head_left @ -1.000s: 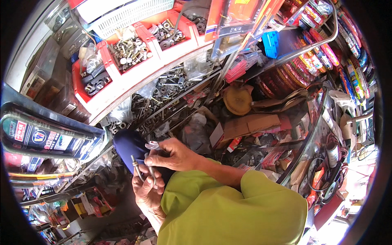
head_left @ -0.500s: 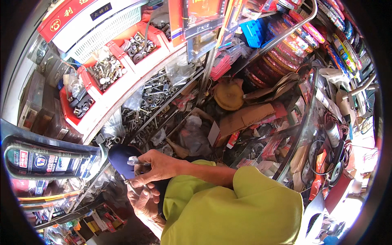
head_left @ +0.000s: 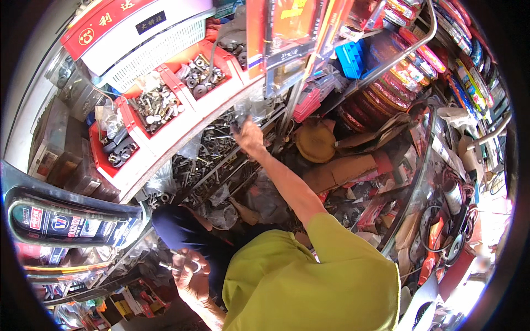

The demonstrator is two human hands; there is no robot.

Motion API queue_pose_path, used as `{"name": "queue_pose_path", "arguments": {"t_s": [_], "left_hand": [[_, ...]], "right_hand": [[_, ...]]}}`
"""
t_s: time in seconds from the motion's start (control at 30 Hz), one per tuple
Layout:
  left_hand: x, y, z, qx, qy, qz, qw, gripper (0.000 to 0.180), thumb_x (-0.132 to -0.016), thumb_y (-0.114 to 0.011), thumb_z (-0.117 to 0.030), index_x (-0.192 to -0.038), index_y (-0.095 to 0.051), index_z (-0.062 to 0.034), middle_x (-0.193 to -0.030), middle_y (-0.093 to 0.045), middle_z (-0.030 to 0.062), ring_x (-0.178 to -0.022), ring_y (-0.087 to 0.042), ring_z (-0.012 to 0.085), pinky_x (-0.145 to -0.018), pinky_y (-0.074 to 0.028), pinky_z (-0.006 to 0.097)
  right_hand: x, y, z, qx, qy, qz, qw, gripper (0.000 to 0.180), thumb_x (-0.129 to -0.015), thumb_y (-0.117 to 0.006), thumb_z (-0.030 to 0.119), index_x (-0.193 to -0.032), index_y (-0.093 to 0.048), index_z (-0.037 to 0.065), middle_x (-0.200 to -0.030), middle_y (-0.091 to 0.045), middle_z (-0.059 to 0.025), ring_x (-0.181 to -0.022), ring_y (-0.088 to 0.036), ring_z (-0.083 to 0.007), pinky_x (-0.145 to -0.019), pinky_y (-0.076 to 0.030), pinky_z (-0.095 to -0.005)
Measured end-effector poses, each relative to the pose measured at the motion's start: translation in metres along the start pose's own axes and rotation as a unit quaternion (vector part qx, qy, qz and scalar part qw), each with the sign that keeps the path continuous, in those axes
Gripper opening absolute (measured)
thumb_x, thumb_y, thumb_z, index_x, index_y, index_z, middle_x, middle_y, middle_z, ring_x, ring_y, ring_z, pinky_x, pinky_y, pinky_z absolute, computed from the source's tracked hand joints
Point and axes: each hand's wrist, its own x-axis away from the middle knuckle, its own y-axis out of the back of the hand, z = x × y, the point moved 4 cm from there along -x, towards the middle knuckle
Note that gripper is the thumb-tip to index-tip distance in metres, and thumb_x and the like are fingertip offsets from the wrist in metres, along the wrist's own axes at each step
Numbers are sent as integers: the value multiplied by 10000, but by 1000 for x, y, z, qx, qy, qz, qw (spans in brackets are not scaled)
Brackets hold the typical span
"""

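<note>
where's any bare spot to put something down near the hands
Almost none. The red bins are full of metal parts, and the shelf below, where the right hand reaches, is heaped with hardware. The left hand holds small metal pieces above cluttered packets.

One head-worn fisheye looks steeply down, apparently close above cluttered shelves.
</note>
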Motion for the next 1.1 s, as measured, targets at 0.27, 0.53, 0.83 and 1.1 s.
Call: {"name": "queue_pose_path", "arguments": {"t_s": [0.27,0.53,0.83,1.1], "left_hand": [[-8,32,9,28,-4,-106,994,388,-835,-680,-133,-1181,-547,-18,-1006,-605,109,-859,-613,231,-627,-492,311],[-15,56,32,19,46,-110,993,300,-866,-647,-155,-1123,-578,-17,-941,-630,91,-813,-614,214,-645,-481,315],[-15,76,66,-44,95,-128,986,261,-861,-660,-212,-1039,-609,-27,-895,-631,93,-770,-611,220,-653,-477,333],[-13,81,65,18,54,-72,996,254,-876,-641,-246,-963,-612,-9,-916,-619,119,-758,-609,246,-661,-475,359]], "right_hand": [[-68,-22,-40,102,143,-69,982,487,-764,-665,431,-975,-635,-7,-872,-667,-199,-876,-644,-349,-782,-518,-400],[-136,33,-47,38,22,-141,989,353,-796,-651,355,-938,-664,32,-910,-683,-182,-868,-655,-347,-775,-523,-412],[-154,64,-85,-118,8,-201,972,356,-760,-681,328,-933,-643,19,-903,-678,-186,-861,-654,-350,-756,-524,-404],[-153,40,-81,-145,19,-191,971,367,-729,-709,304,-928,-625,8,-897,-674,-190,-856,-653,-352,-740,-524,-397]]}}
